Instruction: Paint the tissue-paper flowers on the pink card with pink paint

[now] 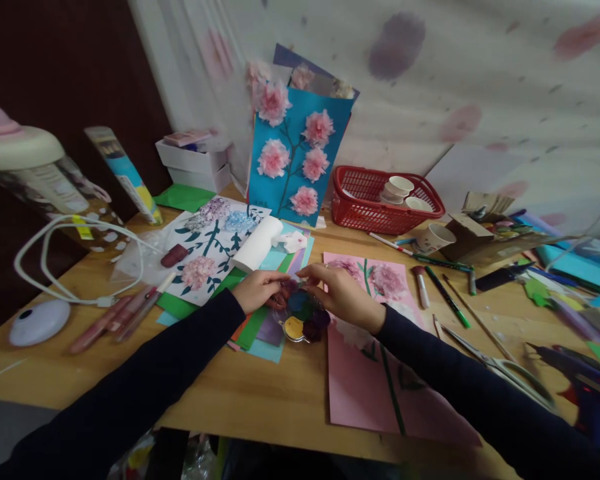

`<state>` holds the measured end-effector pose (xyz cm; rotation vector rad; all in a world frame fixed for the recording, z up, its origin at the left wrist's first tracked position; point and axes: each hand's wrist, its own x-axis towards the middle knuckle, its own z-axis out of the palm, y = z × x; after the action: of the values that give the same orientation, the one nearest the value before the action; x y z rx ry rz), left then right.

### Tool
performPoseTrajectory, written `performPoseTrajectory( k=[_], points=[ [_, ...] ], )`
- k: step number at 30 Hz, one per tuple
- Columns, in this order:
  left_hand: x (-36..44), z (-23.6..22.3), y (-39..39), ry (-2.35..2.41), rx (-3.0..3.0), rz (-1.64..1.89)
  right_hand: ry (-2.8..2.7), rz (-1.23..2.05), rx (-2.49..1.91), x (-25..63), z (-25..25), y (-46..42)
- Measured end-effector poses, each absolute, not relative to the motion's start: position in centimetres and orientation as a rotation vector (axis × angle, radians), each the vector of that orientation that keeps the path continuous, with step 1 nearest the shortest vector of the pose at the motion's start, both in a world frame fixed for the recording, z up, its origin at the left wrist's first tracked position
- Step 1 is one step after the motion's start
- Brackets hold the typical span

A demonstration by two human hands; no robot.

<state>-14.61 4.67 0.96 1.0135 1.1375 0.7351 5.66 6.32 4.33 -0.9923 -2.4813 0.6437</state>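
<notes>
Showing yellow, blue, dark wells: paint palette (pixel 294 327). Left fingers (pixel 270 281), right fingers (pixel 318 274) curled beside it; cannot tell grip.

The left hand (pixel 257 291) and right hand (pixel 344 295) meet, fingers bent, at the paint palette (pixel 296 327) mid-desk (pixel 220 393). A pink sheet (pixel 357 397) reaches the front edge; a blue flower picture (pixel 287 187) and red basket (pixel 363 217) stand toward the back edge, a glue gun (pixel 593 397) near the front right corner.

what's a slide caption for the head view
Left hand and right hand close together at a paint palette beside a pink flower picture.
</notes>
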Motion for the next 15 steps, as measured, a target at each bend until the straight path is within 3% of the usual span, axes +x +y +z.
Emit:
performPoseTrajectory(
  k=[6,15],
  points=[
    [-14.3,1.8,4.6,1.189,0.964,0.725,-2.077,1.111,-1.131,6.2,5.0,7.0],
    [-14.4,1.5,4.5,1.144,0.981,0.747,-2.693,0.440,-0.881,5.0,5.1,6.0]
  ],
)
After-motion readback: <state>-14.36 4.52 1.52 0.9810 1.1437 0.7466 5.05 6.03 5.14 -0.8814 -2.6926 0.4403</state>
